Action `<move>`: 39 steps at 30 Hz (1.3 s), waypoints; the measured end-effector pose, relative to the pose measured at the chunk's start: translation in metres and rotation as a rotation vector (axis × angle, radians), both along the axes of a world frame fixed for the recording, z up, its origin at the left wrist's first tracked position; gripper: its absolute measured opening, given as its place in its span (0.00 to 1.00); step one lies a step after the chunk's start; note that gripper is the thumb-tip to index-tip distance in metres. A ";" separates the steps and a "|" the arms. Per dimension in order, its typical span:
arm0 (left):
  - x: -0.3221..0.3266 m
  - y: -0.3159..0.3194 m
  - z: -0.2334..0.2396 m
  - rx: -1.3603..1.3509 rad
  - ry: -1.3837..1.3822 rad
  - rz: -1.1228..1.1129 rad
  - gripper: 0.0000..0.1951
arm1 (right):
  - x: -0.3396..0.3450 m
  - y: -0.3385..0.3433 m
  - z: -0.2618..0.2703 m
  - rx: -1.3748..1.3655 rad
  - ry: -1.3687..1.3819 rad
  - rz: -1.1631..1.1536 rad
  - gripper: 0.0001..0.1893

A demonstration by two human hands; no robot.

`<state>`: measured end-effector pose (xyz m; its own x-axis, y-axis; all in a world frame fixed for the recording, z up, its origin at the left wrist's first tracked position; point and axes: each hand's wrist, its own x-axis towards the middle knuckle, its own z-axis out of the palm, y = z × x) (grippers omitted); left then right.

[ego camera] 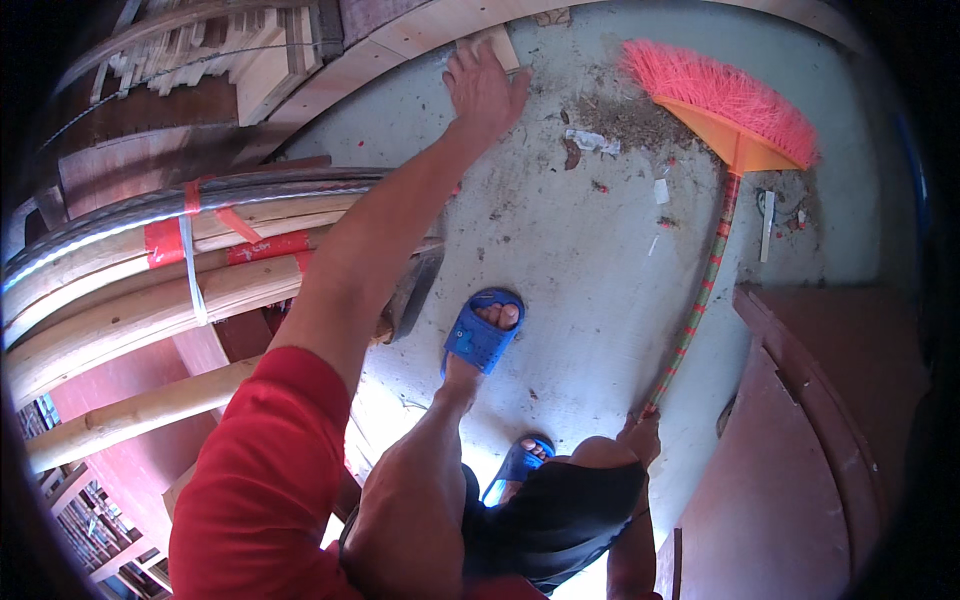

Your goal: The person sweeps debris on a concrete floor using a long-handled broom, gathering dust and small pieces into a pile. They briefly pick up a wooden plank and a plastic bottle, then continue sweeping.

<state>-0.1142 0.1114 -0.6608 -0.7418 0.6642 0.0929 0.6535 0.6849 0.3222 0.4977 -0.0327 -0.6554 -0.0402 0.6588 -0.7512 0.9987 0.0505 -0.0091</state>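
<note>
My left hand [484, 90] stretches forward to the far edge of the floor. Its fingers are spread and its thumb stands apart, over the near end of a small flat wooden board [501, 49]; whether they touch it is hard to tell. Beside my knee, my right hand [641, 436] grips the end of a broom's handle [703, 300], wrapped in green and red. The broom head [727, 112], pink bristles on an orange base, rests on the floor at the far right. Next to its bristles lies a pile of dirt [626, 124] with a crumpled plastic scrap [592, 141].
Long wooden poles [157, 304], bound with a strap and red tape, lie at the left. Behind them is a stack of thin wood strips [187, 49]. A reddish-brown panel [765, 480] borders the right side. A white strip [767, 225] lies on the concrete floor [570, 300].
</note>
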 end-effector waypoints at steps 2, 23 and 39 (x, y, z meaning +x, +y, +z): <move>-0.004 0.027 0.001 -0.043 -0.200 0.392 0.42 | 0.004 0.003 -0.001 -0.043 -0.019 -0.012 0.32; 0.181 -0.199 0.146 0.778 -1.441 0.366 0.35 | -0.006 0.005 0.006 -0.066 -0.012 -0.053 0.35; 0.204 -0.175 0.173 0.349 -1.308 0.492 0.50 | -0.002 0.002 -0.031 -0.015 -0.146 -0.168 0.30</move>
<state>0.0895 -0.0633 -0.4875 -0.5633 0.4062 -0.7195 -0.5117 0.5122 0.6898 0.4956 -0.0305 -0.6866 0.1791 0.6355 -0.7510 0.9838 -0.1161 0.1364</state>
